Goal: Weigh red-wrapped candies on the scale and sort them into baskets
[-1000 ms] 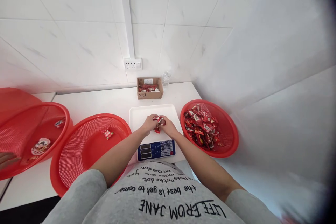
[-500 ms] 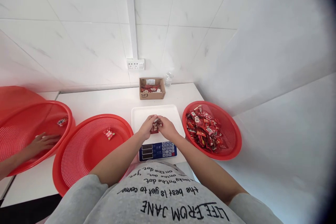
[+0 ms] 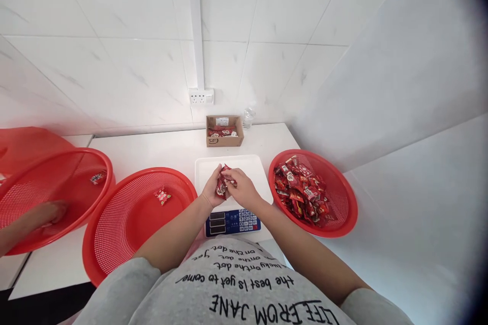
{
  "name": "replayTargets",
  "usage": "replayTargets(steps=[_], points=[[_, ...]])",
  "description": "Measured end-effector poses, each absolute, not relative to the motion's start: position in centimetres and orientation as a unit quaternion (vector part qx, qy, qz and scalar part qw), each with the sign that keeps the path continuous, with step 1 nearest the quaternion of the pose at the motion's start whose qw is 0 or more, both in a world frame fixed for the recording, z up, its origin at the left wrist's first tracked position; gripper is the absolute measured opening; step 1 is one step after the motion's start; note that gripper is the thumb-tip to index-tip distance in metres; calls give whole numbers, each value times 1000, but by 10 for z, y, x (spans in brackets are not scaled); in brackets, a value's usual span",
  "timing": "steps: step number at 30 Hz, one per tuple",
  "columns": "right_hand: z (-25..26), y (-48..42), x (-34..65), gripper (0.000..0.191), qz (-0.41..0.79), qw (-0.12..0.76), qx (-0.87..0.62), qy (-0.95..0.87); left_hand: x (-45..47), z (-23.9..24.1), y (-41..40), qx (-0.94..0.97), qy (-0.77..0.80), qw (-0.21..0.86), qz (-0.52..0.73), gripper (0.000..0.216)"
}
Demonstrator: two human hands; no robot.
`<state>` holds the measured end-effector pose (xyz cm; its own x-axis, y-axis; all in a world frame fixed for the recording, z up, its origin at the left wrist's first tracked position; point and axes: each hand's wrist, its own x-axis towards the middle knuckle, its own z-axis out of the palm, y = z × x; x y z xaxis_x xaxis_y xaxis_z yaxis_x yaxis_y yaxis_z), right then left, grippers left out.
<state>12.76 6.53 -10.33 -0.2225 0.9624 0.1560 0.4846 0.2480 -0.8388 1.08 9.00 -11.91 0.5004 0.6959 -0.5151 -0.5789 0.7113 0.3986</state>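
Over the white pan of a digital scale (image 3: 251, 165), my left hand (image 3: 212, 189) is closed around red snack packets (image 3: 221, 189) with white lettering. My right hand (image 3: 243, 188) is closed too, its fingers pinching at the same packets from the right; exactly how many there are I cannot tell. The scale's blue keypad panel shows just below my wrists. To the right, a red plastic basket (image 3: 348, 208) holds a heap of similar red packets (image 3: 303, 190). On the left, another red basket (image 3: 93, 244) has a single small pink-and-red packet (image 3: 162, 196) in it.
A small cardboard box (image 3: 224, 140) with red packets stands at the back beside a clear cup (image 3: 248, 117). At far left, another person's hand (image 3: 53, 212) reaches into a third red basket (image 3: 109, 162). A wall socket (image 3: 201, 96) is above the table.
The packets have been turned and spread in my hands, so more of them shows. The other person's hand has moved left and curled. The whole view has shifted slightly.
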Motion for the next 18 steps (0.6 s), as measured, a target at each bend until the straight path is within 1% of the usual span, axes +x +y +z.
replayTargets(steps=[3, 6, 8, 10, 14, 18], points=[[-102, 64, 125, 42, 279, 320, -511, -747, 10, -118, 91, 70, 338, 854, 390, 36], [-102, 62, 126, 42, 213, 266, -529, -777, 6, -119, 92, 28, 317, 858, 403, 29], [-103, 61, 127, 44, 190, 238, -537, -787, 1, -120, 90, 14, 311, 861, 402, 23], [-107, 59, 127, 47, 184, 223, -527, -799, -6, -122, 86, 17, 317, 865, 389, 20], [-113, 53, 122, 49, 189, 204, -497, -822, -21, -125, 72, 44, 338, 867, 363, 25], [-110, 48, 116, 55, 221, 221, -445, -839, -46, -126, 58, 90, 373, 840, 384, 28]])
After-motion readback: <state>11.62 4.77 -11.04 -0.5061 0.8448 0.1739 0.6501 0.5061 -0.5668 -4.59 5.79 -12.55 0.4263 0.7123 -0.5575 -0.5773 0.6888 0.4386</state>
